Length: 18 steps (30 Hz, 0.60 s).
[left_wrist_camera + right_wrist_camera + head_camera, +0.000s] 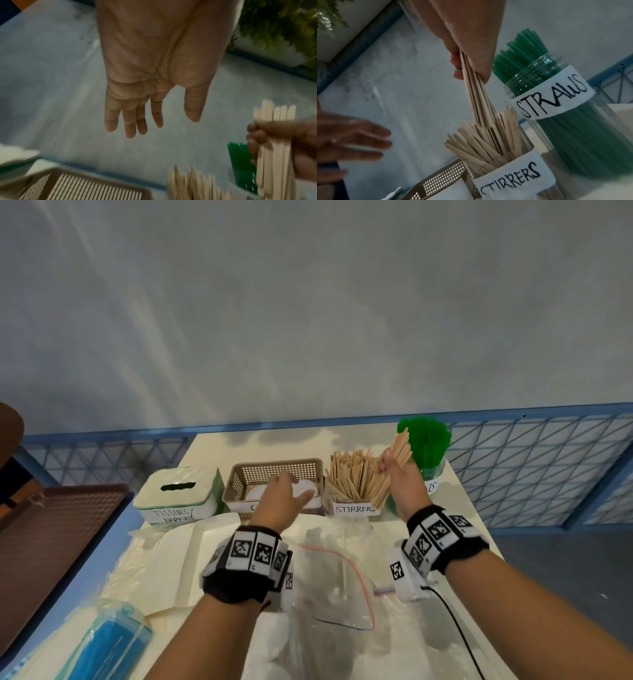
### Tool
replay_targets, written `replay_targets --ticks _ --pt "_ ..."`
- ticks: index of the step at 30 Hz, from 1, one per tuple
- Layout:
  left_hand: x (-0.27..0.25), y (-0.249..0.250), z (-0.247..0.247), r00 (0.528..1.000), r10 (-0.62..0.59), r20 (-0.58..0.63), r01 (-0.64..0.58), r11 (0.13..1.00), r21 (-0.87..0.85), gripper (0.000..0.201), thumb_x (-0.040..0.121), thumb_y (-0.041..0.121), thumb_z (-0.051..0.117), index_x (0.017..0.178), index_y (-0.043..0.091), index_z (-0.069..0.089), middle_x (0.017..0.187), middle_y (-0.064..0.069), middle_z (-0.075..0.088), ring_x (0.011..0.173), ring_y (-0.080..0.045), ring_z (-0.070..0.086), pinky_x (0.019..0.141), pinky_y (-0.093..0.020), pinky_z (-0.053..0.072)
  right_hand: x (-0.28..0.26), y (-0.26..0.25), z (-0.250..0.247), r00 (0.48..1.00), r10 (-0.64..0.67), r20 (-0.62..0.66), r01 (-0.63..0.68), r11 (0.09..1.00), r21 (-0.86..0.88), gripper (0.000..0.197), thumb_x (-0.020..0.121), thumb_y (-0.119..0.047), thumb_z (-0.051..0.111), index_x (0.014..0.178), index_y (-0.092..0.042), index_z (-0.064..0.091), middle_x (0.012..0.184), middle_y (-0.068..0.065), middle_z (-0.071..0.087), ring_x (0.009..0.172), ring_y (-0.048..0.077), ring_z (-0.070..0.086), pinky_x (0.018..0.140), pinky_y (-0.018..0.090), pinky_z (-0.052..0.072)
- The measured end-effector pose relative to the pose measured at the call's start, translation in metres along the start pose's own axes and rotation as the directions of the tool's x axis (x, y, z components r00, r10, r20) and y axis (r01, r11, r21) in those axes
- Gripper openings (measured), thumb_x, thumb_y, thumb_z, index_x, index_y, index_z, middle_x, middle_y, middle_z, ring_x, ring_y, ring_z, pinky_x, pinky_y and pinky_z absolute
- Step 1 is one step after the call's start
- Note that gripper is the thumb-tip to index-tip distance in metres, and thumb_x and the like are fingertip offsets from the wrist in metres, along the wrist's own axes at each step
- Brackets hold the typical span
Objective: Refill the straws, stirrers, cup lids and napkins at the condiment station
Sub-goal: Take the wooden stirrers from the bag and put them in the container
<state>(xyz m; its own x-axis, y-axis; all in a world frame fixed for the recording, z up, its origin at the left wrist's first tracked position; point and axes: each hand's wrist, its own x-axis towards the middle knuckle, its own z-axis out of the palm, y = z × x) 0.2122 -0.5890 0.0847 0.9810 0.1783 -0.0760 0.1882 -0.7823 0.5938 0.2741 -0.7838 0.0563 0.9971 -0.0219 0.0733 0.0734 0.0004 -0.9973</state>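
My right hand (394, 470) grips a bundle of wooden stirrers (399, 455), their lower ends dipping into the clear jar labelled STIRRERS (354, 508), which holds many more. In the right wrist view the bundle (476, 97) slants down from my fingers (457, 63) into that jar (508, 181). My left hand (291, 491) hovers with straight fingers over the tan mesh basket (246, 474), which holds white cup lids (303, 486); it holds nothing, as the left wrist view shows (135, 121). Green straws (426, 440) fill the STRAWS jar (556, 102). The tissue box (178, 494) stands at the left.
Clear plastic bags (335, 587) and cream paper (191, 563) lie on the table in front of the containers. A blue pack (102, 645) sits at the near left. A blue mesh railing (534, 460) runs behind the table, and a brown tray (51, 542) lies left.
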Motion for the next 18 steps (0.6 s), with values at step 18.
replay_targets --ticks 18 --pt "0.114 -0.005 0.051 0.95 0.121 0.289 -0.153 0.984 0.092 0.117 0.064 0.03 0.085 0.148 0.008 0.006 0.153 -0.009 0.026 0.136 -0.025 0.037 0.108 -0.031 0.033 0.056 0.069 0.041 0.997 0.051 -0.061 -0.066 0.959 -0.276 0.053 0.096 -0.042 0.033 0.123 -0.001 0.051 0.064 -0.013 0.045 0.044 -0.007 0.041 0.051 0.008 0.038"
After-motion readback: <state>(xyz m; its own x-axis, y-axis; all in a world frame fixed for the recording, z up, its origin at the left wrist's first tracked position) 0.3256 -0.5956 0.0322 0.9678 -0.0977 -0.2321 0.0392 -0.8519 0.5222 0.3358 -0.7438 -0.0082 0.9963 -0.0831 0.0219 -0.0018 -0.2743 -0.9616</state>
